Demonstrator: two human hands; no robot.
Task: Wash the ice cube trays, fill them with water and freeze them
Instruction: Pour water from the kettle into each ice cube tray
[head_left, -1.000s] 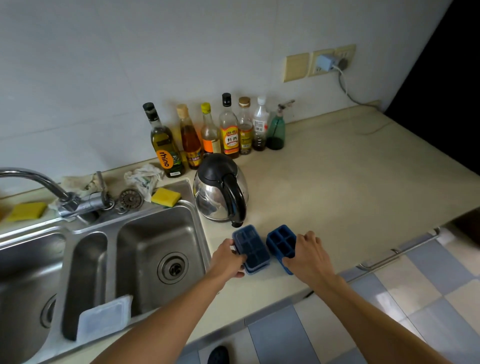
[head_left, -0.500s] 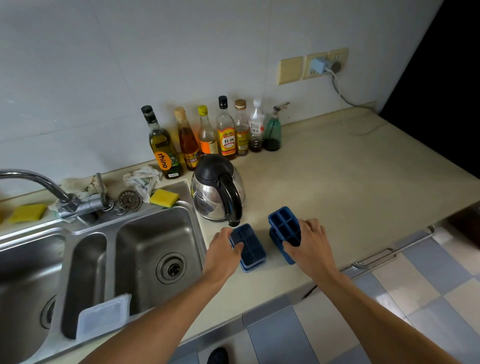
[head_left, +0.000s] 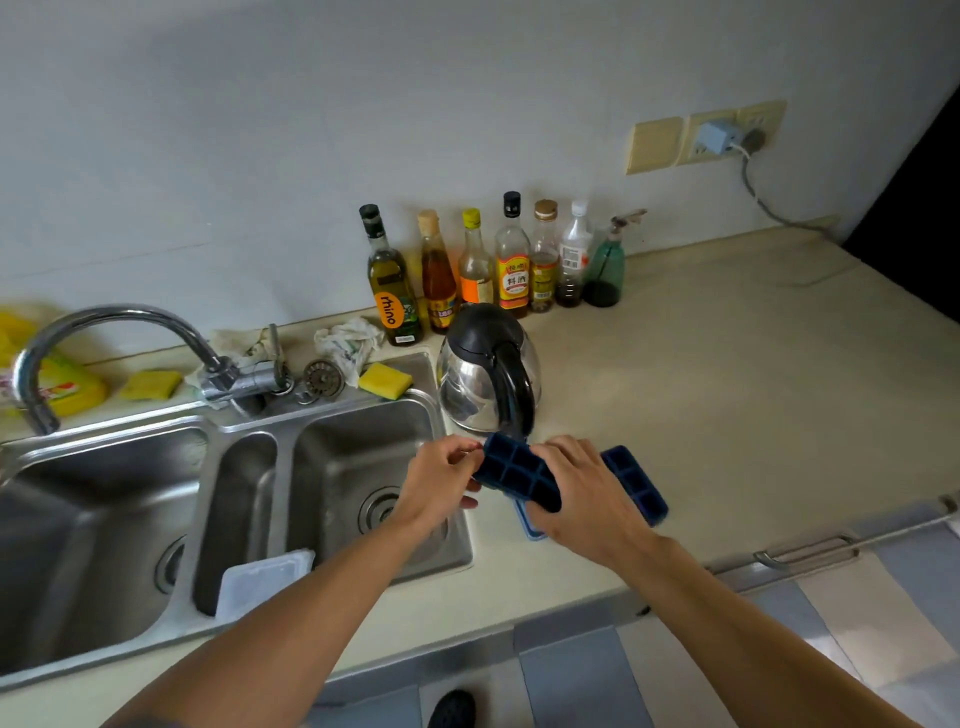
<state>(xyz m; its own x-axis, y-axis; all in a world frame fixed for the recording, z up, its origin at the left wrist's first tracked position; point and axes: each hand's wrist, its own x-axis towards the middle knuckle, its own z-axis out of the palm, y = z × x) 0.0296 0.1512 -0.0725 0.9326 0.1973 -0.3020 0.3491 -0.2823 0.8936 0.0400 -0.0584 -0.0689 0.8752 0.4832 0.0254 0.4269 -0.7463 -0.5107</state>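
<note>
The cream countertop (head_left: 727, 415) has a steel double sink (head_left: 332, 411) set into its left part; a steel kettle (head_left: 480, 379) stands just beside the sink; a row of bottles (head_left: 511, 265) lines the wall; a blue ice cube tray (head_left: 636, 486) lies near the front edge.

A steel kettle (head_left: 480, 374) stands before a row of bottles (head_left: 511, 270) (yellow sponge (head_left: 385, 380) just left).

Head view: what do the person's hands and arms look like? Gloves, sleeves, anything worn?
Left hand and right hand are bare: no gloves, rings or watch visible. Left forearm and right forearm are uncovered down to the frame's bottom edge; no sleeve clearly shows.
</note>
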